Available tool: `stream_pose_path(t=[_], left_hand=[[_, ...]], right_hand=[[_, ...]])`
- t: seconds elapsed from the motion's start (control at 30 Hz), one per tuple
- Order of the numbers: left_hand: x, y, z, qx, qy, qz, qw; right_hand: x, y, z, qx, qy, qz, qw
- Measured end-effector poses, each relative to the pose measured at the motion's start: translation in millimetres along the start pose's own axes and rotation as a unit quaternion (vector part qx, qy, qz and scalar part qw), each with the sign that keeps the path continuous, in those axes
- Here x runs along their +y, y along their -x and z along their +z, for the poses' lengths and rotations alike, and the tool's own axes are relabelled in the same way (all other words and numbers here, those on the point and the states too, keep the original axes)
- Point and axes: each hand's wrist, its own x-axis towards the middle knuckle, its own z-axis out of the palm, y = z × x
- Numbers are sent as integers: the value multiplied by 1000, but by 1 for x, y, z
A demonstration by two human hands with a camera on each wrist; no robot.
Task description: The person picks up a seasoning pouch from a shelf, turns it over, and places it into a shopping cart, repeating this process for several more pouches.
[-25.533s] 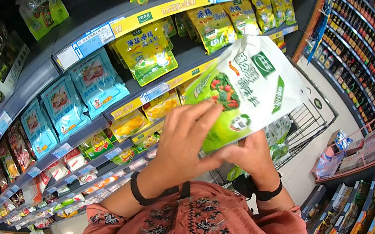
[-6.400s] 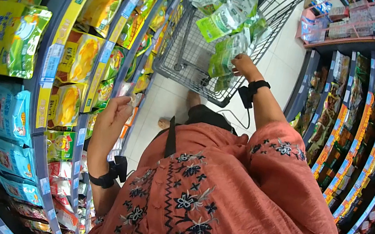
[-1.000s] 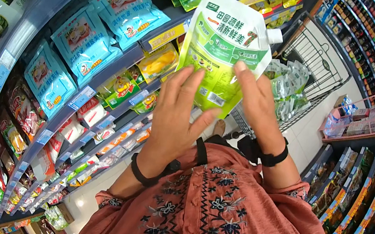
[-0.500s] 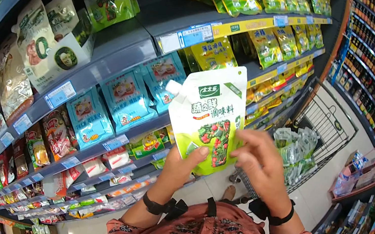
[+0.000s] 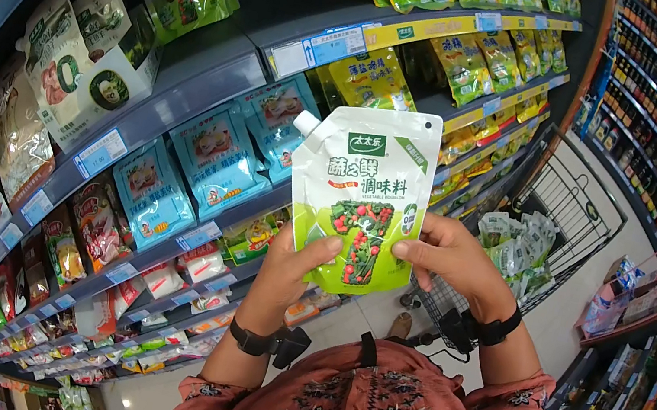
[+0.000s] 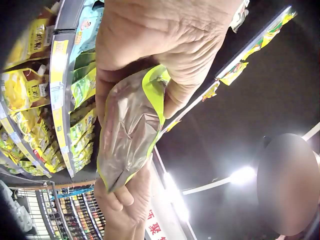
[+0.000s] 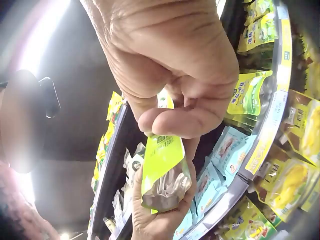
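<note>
Near the centre of the head view, a spouted vegetable bouillon pouch (image 5: 360,202) is held upright, its printed front facing the wearer and its white cap (image 5: 305,123) at its 10 o'clock corner. Around it, the left hand (image 5: 287,272) at 7 o'clock clamps the lower edge, thumb in front and fingers behind; the right hand (image 5: 459,259) at 4 o'clock pinches the opposite edge between thumb and fingers. Blue seasoning packets (image 5: 216,154) sit shelved at 9 o'clock, yellow seasoning bags (image 5: 375,81) at 12, and a wire shopping cart (image 5: 567,199) holding green-and-white pouches (image 5: 519,246) at 3.
</note>
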Motion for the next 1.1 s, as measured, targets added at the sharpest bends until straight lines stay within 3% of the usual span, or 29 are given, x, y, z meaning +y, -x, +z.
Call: stream_pose_path(t=[0.53,0.83,0.93,1.1], left_hand=[[5,-11,-1,1,-92,73,993],[15,-9,6,42,-121,55,990],[19,-13,4,43,-170,90,980],[50,-25,19,42,-140,166,975]], right_hand=[[-8,-13,1,42,-48,-18,998],[-26,-19,-5,50,-6,-44,998],[-44,-28,-9,45,4,-65,997],[-82,-44,-16,35,19,-104,994]])
